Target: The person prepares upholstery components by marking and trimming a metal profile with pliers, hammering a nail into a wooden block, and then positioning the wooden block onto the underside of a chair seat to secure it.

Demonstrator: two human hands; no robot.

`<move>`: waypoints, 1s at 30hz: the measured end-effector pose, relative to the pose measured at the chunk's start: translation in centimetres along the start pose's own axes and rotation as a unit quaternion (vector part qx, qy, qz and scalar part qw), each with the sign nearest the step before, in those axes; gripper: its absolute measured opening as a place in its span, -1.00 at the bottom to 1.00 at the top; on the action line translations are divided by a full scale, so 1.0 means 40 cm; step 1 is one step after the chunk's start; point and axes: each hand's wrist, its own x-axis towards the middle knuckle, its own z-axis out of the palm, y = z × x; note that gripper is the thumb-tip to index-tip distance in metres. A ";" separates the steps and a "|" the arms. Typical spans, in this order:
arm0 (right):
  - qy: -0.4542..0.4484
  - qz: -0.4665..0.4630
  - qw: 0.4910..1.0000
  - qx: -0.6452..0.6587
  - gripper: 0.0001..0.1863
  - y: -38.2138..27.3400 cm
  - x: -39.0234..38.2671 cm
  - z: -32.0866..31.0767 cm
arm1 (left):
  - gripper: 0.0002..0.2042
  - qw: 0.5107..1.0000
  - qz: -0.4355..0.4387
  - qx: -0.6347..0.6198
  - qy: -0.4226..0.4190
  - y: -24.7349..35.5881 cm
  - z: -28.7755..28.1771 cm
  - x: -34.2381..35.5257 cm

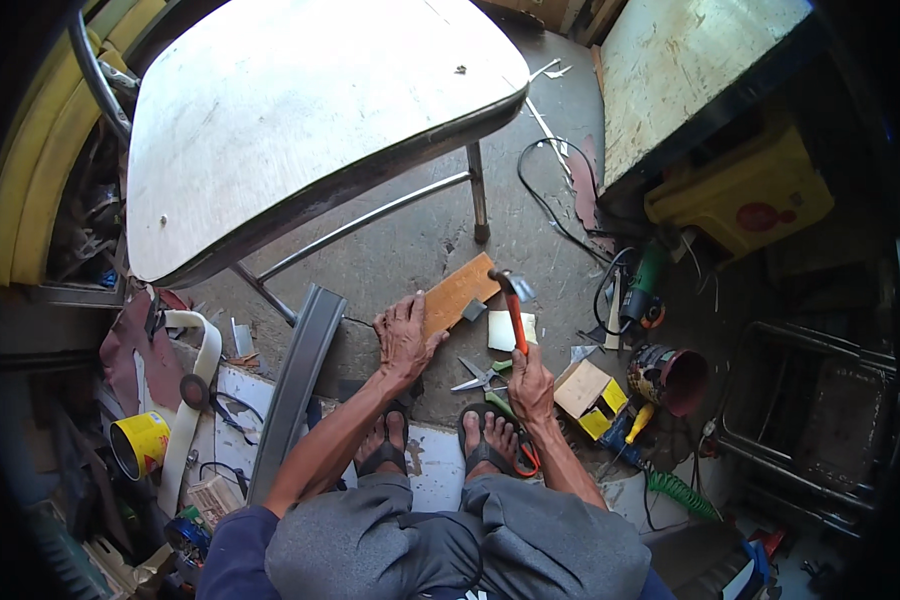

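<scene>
My left hand (pixel 403 338) grips the near left end of a flat orange-brown wooden board (pixel 460 294) on the floor, fingers at its end and thumb along its near edge. In my right hand (pixel 532 385) is a hammer (pixel 516 315), held by its orange handle with the metal head up by the board's far right end. A small grey block (pixel 474 310) sits at the board's near edge. Beside the hammer lies a white square piece (pixel 500 333). Snips with green handles (pixel 478 376) lie open on the floor between my hands.
A white-topped table (pixel 320 100) with metal legs stands ahead. A long grey metal profile (pixel 300 385) lies left of my arm. To the right are a cardboard box (pixel 581 388), a green power tool (pixel 648 278) with its cord, a round tin (pixel 682 382) and a green coiled hose (pixel 682 490).
</scene>
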 end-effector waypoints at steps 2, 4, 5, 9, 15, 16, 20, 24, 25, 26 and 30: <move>0.008 0.018 1.000 0.014 -0.76 -0.028 0.010 -0.022 | -0.16 0.999 0.023 0.011 0.035 0.011 0.007 0.010; 0.009 0.043 0.999 0.028 -0.72 -0.032 0.001 -0.031 | -0.23 0.991 0.107 0.044 0.066 0.036 0.022 0.025; 0.004 0.058 0.998 0.032 -0.71 -0.032 -0.002 -0.035 | -0.27 0.984 0.149 0.060 0.082 0.051 0.031 0.034; 0.000 0.107 0.994 0.036 -0.64 -0.036 -0.024 -0.032 | -0.50 0.969 0.224 0.078 0.066 0.092 0.077 0.074; 0.015 0.143 0.988 0.047 -0.58 -0.012 -0.040 -0.039 | -0.71 0.951 0.264 0.128 0.098 0.113 0.145 0.082; 0.018 0.141 0.989 0.042 -0.58 -0.006 -0.040 -0.039 | -0.74 0.947 0.265 0.134 0.120 0.112 0.148 0.085; 0.004 0.142 0.989 0.044 -0.56 -0.002 -0.042 -0.043 | -0.80 0.964 0.242 0.090 0.066 0.112 0.150 0.097; -0.014 0.143 0.988 0.053 -0.56 -0.003 -0.039 -0.051 | -0.83 0.968 0.220 -0.038 0.111 0.106 0.096 0.119; -0.016 0.144 0.988 0.053 -0.57 -0.003 -0.037 -0.048 | -0.84 0.965 0.215 -0.071 0.134 0.094 0.068 0.126; -0.021 0.146 0.988 0.053 -0.58 -0.005 -0.034 -0.042 | -0.82 0.964 0.225 -0.023 0.138 0.070 0.050 0.125; -0.036 0.119 0.990 0.061 -0.63 -0.035 -0.035 -0.022 | -0.59 0.965 0.221 0.066 0.125 -0.013 0.024 0.088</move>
